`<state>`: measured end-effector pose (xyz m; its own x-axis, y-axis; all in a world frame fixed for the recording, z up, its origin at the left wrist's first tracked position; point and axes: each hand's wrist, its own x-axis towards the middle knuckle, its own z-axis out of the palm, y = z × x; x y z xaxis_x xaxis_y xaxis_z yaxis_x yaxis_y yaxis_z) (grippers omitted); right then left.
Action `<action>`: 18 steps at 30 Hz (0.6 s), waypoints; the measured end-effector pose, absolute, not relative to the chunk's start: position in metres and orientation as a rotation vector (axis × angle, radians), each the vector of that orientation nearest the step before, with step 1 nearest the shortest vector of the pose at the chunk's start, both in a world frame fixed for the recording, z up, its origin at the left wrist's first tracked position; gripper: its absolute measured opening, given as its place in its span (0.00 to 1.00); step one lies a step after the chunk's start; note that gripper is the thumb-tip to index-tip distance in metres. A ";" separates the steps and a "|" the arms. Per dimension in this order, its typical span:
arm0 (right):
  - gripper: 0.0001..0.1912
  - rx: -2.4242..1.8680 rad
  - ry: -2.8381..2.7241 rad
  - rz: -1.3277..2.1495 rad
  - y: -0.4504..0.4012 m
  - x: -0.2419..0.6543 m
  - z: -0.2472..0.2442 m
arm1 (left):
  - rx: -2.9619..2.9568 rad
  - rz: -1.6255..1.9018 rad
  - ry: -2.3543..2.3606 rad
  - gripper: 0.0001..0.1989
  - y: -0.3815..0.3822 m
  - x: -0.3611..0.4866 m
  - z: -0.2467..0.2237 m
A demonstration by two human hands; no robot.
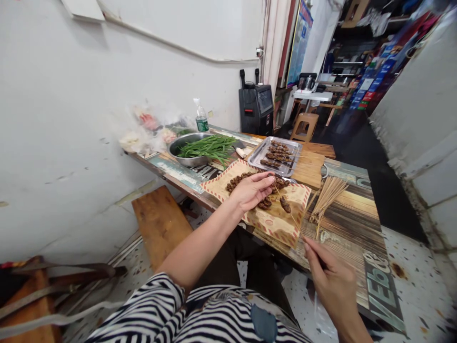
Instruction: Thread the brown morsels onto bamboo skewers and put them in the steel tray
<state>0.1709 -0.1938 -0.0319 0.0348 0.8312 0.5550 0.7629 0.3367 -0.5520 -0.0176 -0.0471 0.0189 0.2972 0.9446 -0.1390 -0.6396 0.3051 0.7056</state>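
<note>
Head: right fingers [310, 248] grip one skewer [295, 223] bearing one piece [285, 205]; left fingers [263, 183], can't tell.

The tray [257, 156] and bowl [186, 157] are shiny metal; the board [311, 167], smooth wood; the sticks [328, 195], matt bare wood. The skewered chunk [285, 205] looks rough and glossy, the paper [282, 228] creased and dull, the worktop [360, 216] wood-grained, the bottle [202, 119] clear plastic.

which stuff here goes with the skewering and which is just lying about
Goes with the skewering, it seems:
thin skewer in the right hand, a brown piece on it
loose brown pieces on striped-edge paper
bundle of bare sticks
metal tray of loaded skewers

Apparently just lying about:
metal bowl of long green vegetables
green-labelled bottle
plastic bags
black speaker
</note>
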 end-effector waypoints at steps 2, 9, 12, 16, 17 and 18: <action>0.12 -1.459 -1.704 0.172 -0.193 0.171 -0.033 | 0.599 1.139 0.597 0.09 -0.048 -0.019 0.019; 0.16 -1.524 -1.479 0.682 -0.186 0.172 -0.034 | 0.612 1.132 0.546 0.10 -0.052 -0.019 0.022; 0.18 -1.449 -1.299 0.964 -0.182 0.169 -0.036 | 0.614 1.137 0.549 0.10 -0.053 -0.017 0.023; 0.18 -1.398 -1.165 1.068 -0.178 0.167 -0.038 | 0.605 1.145 0.540 0.12 -0.054 -0.015 0.022; 0.18 -1.403 -1.179 1.022 -0.178 0.168 -0.039 | 0.590 1.138 0.534 0.12 -0.054 -0.016 0.022; 0.18 -1.412 -1.211 0.956 -0.177 0.168 -0.039 | 0.569 1.125 0.531 0.11 -0.054 -0.016 0.022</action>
